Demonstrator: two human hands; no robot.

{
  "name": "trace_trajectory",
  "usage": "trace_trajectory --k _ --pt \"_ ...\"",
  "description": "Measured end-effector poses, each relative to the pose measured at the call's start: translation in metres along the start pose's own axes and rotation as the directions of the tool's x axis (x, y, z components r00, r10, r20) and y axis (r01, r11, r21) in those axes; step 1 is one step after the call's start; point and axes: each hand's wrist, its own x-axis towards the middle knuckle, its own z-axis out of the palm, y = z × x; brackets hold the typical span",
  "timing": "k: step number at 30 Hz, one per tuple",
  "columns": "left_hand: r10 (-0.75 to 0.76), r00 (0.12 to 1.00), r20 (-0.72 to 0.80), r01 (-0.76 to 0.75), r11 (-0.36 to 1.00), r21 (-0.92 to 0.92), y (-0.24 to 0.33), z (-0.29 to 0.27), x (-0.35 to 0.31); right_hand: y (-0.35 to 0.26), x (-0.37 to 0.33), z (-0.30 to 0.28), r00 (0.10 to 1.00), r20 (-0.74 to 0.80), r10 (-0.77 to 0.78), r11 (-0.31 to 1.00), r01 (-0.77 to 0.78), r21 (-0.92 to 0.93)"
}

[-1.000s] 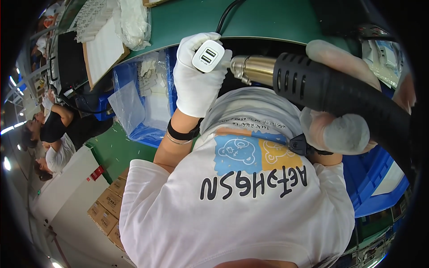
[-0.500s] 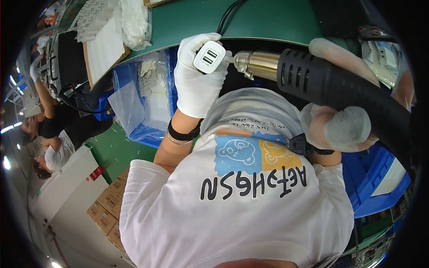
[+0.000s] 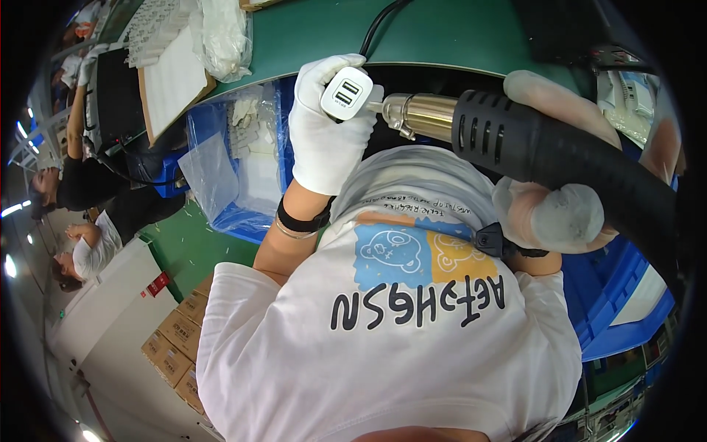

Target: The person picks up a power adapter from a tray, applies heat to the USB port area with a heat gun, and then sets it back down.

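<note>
My left hand (image 3: 329, 140), in a white glove, is closed around a white charger (image 3: 346, 93) with two rectangular sockets facing up. In my right hand (image 3: 563, 217), whose fingertips have whitish covers, is a black hot air gun (image 3: 545, 144). Its vented barrel ends in a metal sleeve and a narrow nozzle. That nozzle points left at the charger's side, very close to my gloved fingers; whether it touches is unclear.
Ahead runs a green worktable (image 3: 442, 37) with a black cable (image 3: 379, 26). A blue bin (image 3: 243, 221) with plastic bags stands left, another blue bin (image 3: 626, 309) right. Cardboard boxes (image 3: 177, 335) are stacked on the left floor. People (image 3: 88, 180) work far left.
The hot air gun and my right hand have shifted very slightly left. My left hand still holds the charger in nearly the same place. A person at far left has moved an arm.
</note>
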Motion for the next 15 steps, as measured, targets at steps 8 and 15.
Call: trace_trajectory --k 8,15 --pt "-0.137 0.989 0.05 0.141 0.985 -0.103 0.016 -0.002 0.002 -0.001 -0.006 0.006 0.993 -0.102 0.059 0.998 -0.061 -0.009" --pt "-0.191 0.982 0.001 0.188 0.967 -0.172 0.017 0.0 0.004 0.007 -0.005 0.014 0.976 -0.192 0.1 0.995 -0.102 -0.003"
